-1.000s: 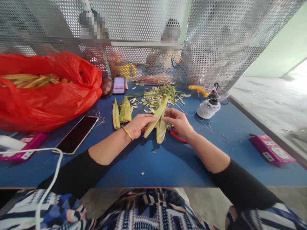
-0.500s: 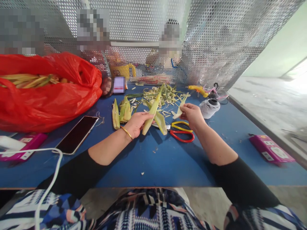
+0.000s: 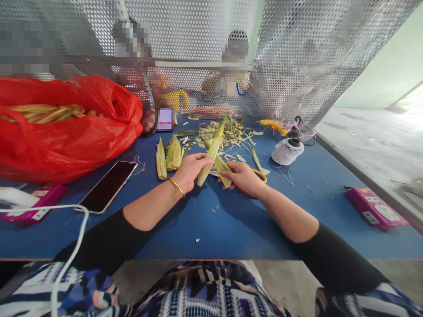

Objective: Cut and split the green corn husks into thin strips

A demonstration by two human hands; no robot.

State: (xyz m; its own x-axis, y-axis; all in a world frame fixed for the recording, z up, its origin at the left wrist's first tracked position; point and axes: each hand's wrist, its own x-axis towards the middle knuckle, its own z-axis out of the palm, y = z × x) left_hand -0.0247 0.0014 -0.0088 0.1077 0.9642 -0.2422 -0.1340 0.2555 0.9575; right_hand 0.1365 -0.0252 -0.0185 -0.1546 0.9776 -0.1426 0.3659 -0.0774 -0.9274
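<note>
My left hand (image 3: 193,171) is closed on a long pale-green corn husk (image 3: 214,152), its pointed tip slanting up and away. A second, shorter husk piece (image 3: 222,169) crosses behind it, and my right hand (image 3: 240,177) pinches that piece near its lower end. Under my right hand lie scissors (image 3: 259,174); only part of their yellow and red handles and a bit of blade show. A loose husk strip (image 3: 259,163) rests to the right of my right hand. Two folded husk bundles (image 3: 173,153) sit just left of my left hand.
Husk scraps (image 3: 228,132) are heaped at the back. A red plastic bag (image 3: 112,138) holding husks fills the left, with a dark phone (image 3: 107,187) before it. At right are a white thread spool (image 3: 287,152), a yellow tool (image 3: 272,126) and a magenta box (image 3: 376,207). A perforated screen (image 3: 198,31) stands behind.
My right hand has let go of a husk strip, which now lies on the table at right. It has moved left and taken hold of the shorter husk piece, covering the scissors.
</note>
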